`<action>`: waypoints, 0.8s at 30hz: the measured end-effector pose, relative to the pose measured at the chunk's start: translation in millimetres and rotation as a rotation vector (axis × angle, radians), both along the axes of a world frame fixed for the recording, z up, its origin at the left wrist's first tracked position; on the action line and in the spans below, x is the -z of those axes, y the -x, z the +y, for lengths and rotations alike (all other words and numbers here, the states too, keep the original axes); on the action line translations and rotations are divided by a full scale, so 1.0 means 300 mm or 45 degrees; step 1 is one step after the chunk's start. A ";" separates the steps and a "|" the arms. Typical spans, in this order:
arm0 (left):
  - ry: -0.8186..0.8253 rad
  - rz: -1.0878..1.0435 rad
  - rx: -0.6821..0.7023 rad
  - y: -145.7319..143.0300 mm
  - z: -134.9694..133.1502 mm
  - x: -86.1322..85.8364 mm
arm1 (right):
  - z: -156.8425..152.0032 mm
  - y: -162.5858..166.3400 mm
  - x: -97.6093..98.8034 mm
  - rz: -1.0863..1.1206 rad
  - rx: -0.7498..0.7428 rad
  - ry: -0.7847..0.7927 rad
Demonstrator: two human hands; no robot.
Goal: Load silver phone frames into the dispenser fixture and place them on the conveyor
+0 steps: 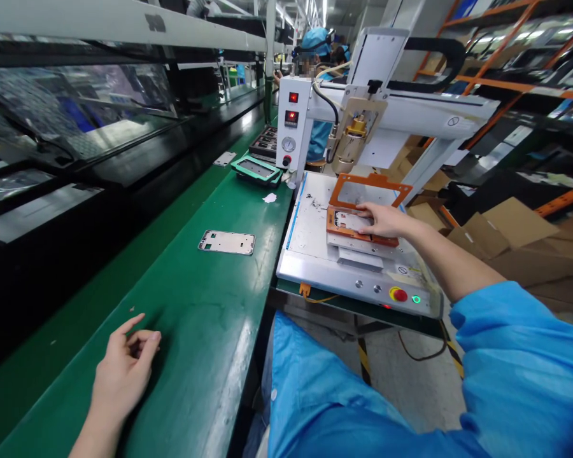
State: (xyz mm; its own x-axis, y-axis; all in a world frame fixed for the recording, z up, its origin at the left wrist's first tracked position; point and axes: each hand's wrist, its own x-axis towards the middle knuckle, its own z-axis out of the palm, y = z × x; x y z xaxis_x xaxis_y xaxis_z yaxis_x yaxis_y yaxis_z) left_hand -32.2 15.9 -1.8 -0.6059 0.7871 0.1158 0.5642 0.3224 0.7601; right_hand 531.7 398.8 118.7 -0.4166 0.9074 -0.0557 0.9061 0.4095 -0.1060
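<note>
On the machine bed, an orange fixture (pixel 333 224) has its hinged orange frame lid (pixel 335 191) tilted up. A light metal phone frame (pixel 346 220) lies in the fixture's base. My right hand (pixel 386 219) reaches over it, thumb and fingers at opposite long sides of the phone frame; its right end is hidden under the hand. My left hand (pixel 121 369) is over the green bench, fingers loosely bent and apart, holding nothing. Beyond it, a second phone frame (pixel 226 242) lies flat on the bench.
The machine's dispensing head (pixel 356 137) hangs above the fixture; its control box (pixel 293 121) stands left. A green-and-black fixture (pixel 256 169), a thin plate (pixel 225 158) and a paper scrap (pixel 269 198) lie on the green bench (pixel 191 318). Cardboard boxes (pixel 520 229) stand right. A person works behind.
</note>
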 end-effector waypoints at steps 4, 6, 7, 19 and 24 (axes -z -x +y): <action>0.077 -0.023 0.010 0.006 -0.002 0.007 | -0.035 0.035 -0.020 -0.081 -0.012 0.020; 0.095 -0.014 -0.008 0.001 -0.005 -0.001 | -0.049 0.047 -0.042 -0.036 -0.065 -0.083; 0.105 -0.011 -0.014 -0.004 -0.006 -0.009 | -0.049 0.049 -0.056 0.014 -0.086 -0.214; 0.215 0.024 -0.011 -0.062 -0.005 -0.099 | -0.204 -0.009 -0.063 -0.154 -0.138 -0.626; 0.301 0.093 0.043 -0.087 -0.013 -0.104 | -0.399 -0.206 0.059 0.029 0.020 -0.258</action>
State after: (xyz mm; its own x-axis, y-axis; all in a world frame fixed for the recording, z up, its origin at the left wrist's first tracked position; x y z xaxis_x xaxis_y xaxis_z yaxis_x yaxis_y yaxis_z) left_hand -6.2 12.0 29.3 -0.5756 0.8171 -0.0317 0.6283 0.4667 0.6225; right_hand 593.5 279.2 101.1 -0.4017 0.9054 0.1376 0.9107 0.4107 -0.0433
